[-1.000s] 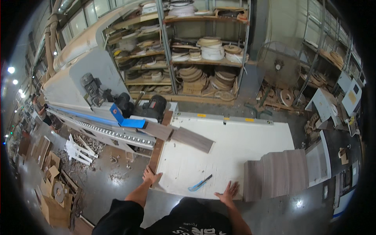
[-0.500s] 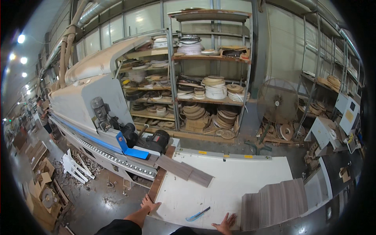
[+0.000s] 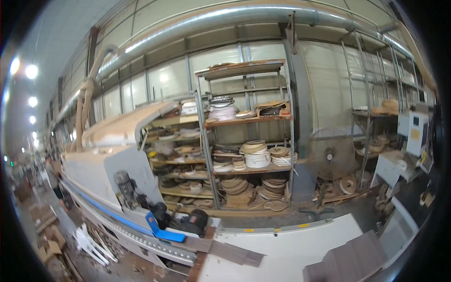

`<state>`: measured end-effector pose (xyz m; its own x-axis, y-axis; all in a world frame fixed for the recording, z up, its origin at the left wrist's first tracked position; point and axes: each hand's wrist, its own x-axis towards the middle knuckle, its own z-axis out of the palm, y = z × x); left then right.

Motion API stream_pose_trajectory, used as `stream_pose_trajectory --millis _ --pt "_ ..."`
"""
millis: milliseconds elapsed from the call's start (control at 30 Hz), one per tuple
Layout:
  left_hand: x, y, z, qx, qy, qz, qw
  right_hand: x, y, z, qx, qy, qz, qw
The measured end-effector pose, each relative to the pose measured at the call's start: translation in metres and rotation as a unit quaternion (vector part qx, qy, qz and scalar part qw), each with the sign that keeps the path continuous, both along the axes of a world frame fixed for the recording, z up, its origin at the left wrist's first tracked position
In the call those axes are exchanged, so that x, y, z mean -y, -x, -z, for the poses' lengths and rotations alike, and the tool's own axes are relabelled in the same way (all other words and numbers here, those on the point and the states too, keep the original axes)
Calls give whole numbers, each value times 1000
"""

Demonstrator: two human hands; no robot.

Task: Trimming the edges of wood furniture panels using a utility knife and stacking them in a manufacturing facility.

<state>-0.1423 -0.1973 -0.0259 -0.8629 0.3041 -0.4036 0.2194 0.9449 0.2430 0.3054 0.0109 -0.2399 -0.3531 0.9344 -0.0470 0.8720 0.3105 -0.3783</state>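
Grey-brown boards, two of them that I can count, lie on the white table (image 3: 291, 251), just beside the machine (image 3: 117, 167): the first board (image 3: 198, 243) is near the blue guard (image 3: 162, 230), and the second board (image 3: 238, 254) meets it at its end, perhaps overlapping. Both hands are outside the view, so I cannot tell if the fingers are apart or together, or what they touch. One stack (image 3: 347, 258) of similar colour stands at the right part of the table; its pieces are too blurred for counting. Three motors are on the machine's near end, and three yellow labels are on the grey rail (image 3: 289, 227). The second board has its long axis slanting from the machine down to the right, with its free end toward the stack.
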Motion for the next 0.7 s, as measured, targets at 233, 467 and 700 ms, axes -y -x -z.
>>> stream_pose_trajectory --millis 233,467,700 --pt "-127 -15 52 -42 -89 37 994 -16 -12 -43 67 32 -16 997" --pt "-19 73 110 -25 -1 37 999 -38 10 -72 -90 147 25 985" --pt "6 28 89 40 -326 210 921 -4 -31 -20 -116 28 -8 993"
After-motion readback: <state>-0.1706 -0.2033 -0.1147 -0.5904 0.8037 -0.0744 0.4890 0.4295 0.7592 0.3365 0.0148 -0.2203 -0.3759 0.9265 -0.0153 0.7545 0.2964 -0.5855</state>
